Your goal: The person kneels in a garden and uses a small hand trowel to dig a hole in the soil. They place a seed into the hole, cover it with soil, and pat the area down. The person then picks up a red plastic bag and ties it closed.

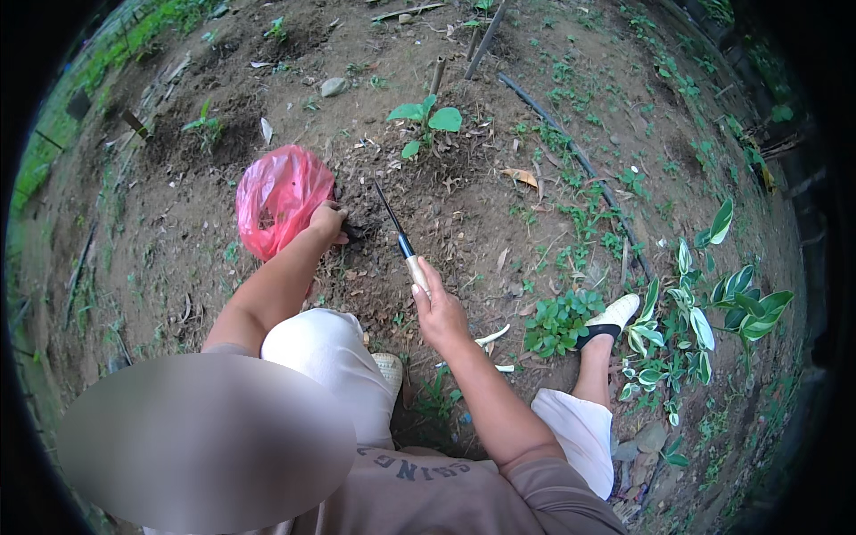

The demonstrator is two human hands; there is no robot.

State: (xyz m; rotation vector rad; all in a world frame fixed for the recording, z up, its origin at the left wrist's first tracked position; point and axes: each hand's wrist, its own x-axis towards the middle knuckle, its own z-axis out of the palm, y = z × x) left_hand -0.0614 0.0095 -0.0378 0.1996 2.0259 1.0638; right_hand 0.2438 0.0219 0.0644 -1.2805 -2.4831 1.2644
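Note:
My right hand (438, 304) is closed around the light wooden handle of a tool (405, 246) with a narrow dark metal blade, whose tip points up and left at the loose soil (361, 200). My left hand (329, 222) is at the right side of a pink plastic bag (284, 194), over dark dug soil; its fingers point down towards the ground, and whether they grip anything is hidden. The bag lies on the ground with its opening partly visible and some dark matter inside. A young broad-leaved plant (428, 120) grows just beyond the blade.
A dark hose or pole (582, 157) lies along the ground at right. Variegated plants (695, 321) and a low leafy clump (562, 321) grow around my right foot (612, 317). Stakes (487, 40) stand at the top. A stone (334, 87) lies at upper left.

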